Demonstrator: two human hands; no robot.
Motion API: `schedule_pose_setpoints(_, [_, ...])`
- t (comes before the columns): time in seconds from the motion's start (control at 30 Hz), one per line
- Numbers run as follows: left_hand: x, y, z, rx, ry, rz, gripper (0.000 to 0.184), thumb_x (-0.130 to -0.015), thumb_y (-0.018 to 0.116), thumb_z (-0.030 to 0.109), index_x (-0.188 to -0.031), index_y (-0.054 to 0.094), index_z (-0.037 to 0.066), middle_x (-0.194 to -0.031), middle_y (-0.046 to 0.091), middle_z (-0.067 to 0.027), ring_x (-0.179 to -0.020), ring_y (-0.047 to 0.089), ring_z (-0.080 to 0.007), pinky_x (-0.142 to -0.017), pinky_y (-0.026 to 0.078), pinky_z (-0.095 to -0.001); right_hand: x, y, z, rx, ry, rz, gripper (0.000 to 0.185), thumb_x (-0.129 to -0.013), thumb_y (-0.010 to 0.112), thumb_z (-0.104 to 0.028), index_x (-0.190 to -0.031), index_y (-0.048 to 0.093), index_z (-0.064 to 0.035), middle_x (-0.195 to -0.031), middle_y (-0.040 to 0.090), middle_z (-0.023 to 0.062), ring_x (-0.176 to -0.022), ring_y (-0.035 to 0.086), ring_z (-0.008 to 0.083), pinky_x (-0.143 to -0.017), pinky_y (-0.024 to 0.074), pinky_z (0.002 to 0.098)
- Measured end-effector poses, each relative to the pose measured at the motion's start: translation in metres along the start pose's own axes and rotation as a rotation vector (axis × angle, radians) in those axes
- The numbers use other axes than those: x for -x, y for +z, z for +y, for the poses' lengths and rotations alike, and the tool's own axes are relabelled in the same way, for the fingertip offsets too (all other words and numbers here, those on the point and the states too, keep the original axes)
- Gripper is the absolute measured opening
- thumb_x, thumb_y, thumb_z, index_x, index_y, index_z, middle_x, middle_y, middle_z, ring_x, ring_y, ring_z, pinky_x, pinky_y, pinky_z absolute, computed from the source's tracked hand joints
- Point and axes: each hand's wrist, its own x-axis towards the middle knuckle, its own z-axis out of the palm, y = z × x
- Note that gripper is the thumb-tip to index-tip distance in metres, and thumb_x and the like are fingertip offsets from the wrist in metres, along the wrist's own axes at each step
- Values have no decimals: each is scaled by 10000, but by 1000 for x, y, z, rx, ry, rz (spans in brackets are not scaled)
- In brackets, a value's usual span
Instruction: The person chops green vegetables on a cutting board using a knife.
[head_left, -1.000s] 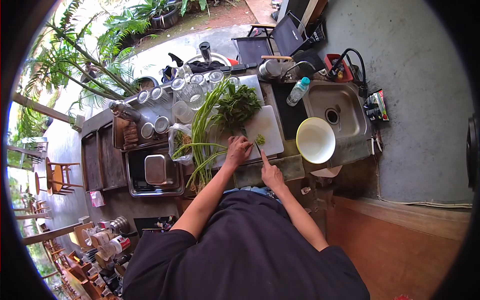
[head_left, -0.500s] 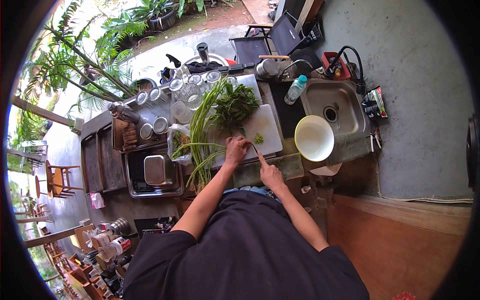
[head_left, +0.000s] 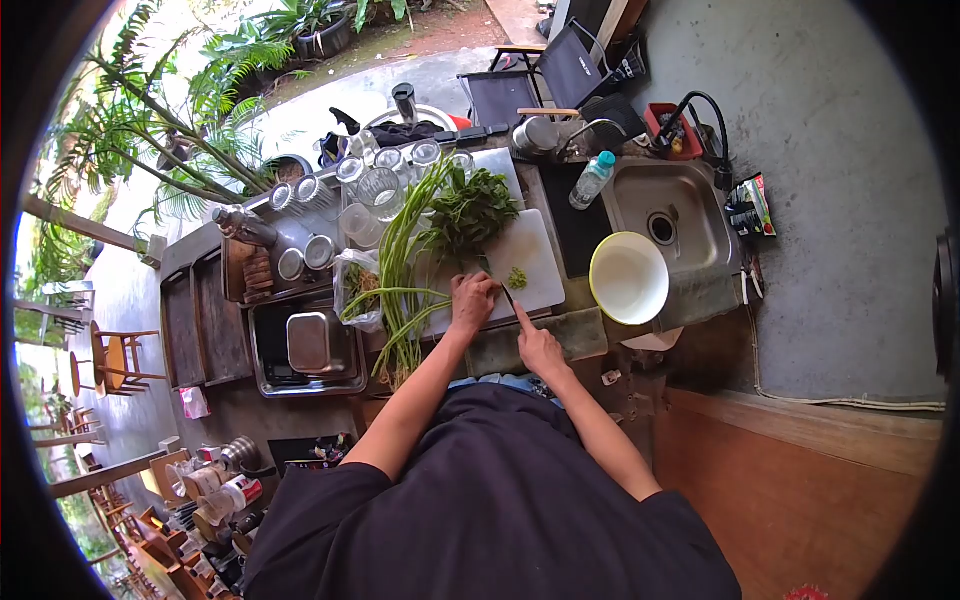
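My left hand (head_left: 474, 300) is closed on the green stalks, pressing them on the white cutting board (head_left: 540, 265). My right hand (head_left: 541, 345) grips a knife (head_left: 508, 294), its index finger stretched along the top, with the blade beside my left fingertips. A small heap of chopped green pieces (head_left: 517, 277) lies on the board just beyond the knife. Long green stalks (head_left: 400, 245) stretch over the board's left side and hang toward the counter's front edge. A leafy green bunch (head_left: 470, 215) rests at the back of the board.
A white bowl with a yellow-green rim (head_left: 629, 278) stands right of the board, by the metal sink (head_left: 690, 200). A capped bottle (head_left: 592, 181) is behind it. Several glasses (head_left: 380, 190) stand at the back left. A metal container (head_left: 314, 342) sits in a tray at the left.
The view has shifted slightly. My hands stay at nearly the same place over the board, with only slight movement of the knife.
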Motion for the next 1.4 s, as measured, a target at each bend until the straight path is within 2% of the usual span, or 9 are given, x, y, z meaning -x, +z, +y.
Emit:
schedule_pose_setpoints(0.17, [0,-1,2,-1,23,26,107,-774,728,108,-864,769,148,-876,683,-13,-910,643,-240,-924,401,-411,-19,9,-1,39,-11,19,777,-940,527,-189,-1590,141,-369,-842,676,300,-838,664,506,-814,514,622])
schedule_pose_setpoints(0.4, [0,10,9,-54,-45,65,93,-752,709,69,-808,730,141,-860,669,-10,-901,638,-243,-855,411,-407,-18,7,-1,35,-42,35,799,-925,538,-168,-1591,145,-367,-822,675,296,-827,667,505,-802,512,631])
schedule_pose_setpoints(0.57, [0,11,9,-105,-28,85,68,-731,697,74,-767,676,128,-846,641,-16,-871,620,-245,-799,406,-402,-5,6,2,91,-35,-11,821,-928,531,-170,-1596,96,-363,-833,670,312,-830,660,514,-803,505,636])
schedule_pose_setpoints(0.7, [-1,10,7,-74,16,96,73,-724,695,71,-761,671,129,-840,634,-15,-864,618,-247,-793,404,-400,-15,10,-2,82,-11,-16,825,-928,529,-164,-1596,89,-365,-845,672,312,-835,658,517,-804,505,634])
schedule_pose_setpoints(0.77, [1,6,11,-87,-8,68,82,-722,685,64,-771,670,129,-843,632,-17,-867,619,-247,-790,403,-402,-28,18,-2,63,-40,56,826,-923,524,-153,-1601,92,-343,-830,669,311,-834,662,520,-800,507,635])
schedule_pose_setpoints(1.0, [1,10,9,-106,-16,91,86,-718,680,63,-761,641,126,-832,623,-21,-853,615,-248,-779,398,-404,-3,8,4,40,-22,-42,824,-923,516,-155,-1597,92,-363,-845,667,319,-860,658,522,-824,499,637])
schedule_pose_setpoints(1.27, [1,8,9,-83,24,107,93,-712,666,51,-746,624,126,-820,612,-24,-845,609,-253,-762,393,-409,-23,12,-2,47,-57,56,823,-909,530,-148,-1593,126,-360,-808,664,314,-830,659,522,-822,506,630])
schedule_pose_setpoints(1.4, [0,9,5,-69,6,101,90,-715,672,55,-748,625,124,-824,613,-25,-853,609,-255,-766,394,-408,-11,9,5,37,-68,22,827,-909,536,-150,-1595,121,-352,-808,665,314,-830,660,520,-819,507,630])
